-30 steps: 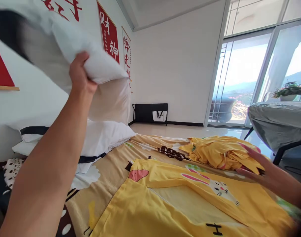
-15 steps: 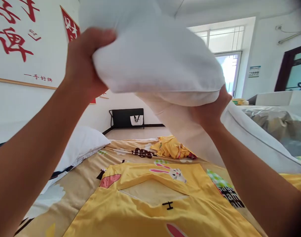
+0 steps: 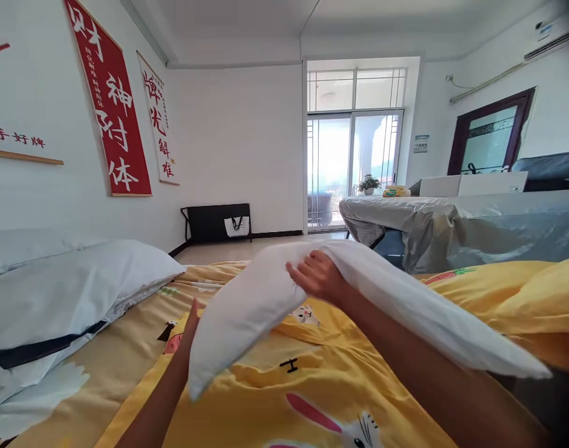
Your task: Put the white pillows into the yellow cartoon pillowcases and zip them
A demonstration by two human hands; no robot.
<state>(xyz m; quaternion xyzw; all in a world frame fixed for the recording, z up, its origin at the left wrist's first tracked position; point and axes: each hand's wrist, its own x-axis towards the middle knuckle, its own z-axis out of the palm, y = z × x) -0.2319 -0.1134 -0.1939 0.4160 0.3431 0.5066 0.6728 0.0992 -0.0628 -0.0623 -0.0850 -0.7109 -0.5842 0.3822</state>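
A white pillow (image 3: 247,311) arches over the bed, drooping at both ends. My right hand (image 3: 317,274) is closed on its upper middle edge, fingers curled into the fabric. At the pillow's left end is my left hand (image 3: 192,320); one digit points up beside the edge and the other fingers are hidden, so I cannot tell whether it grips. Beneath lies a yellow pillowcase (image 3: 247,410) with rabbit prints and a black H, its upper part partly covered by the pillow.
Other white pillows (image 3: 79,292) lie along the left on the tan patterned bedsheet (image 3: 102,386). Bunched yellow bedding (image 3: 536,286) is at the right. Beyond the bed stand a plastic-covered table (image 3: 406,211) and a black folded frame (image 3: 214,218) with a white bag.
The pillow has come down from high in front of me to just above the bed. My right hand has shifted left to its middle; my left hand has dropped low at its left end.
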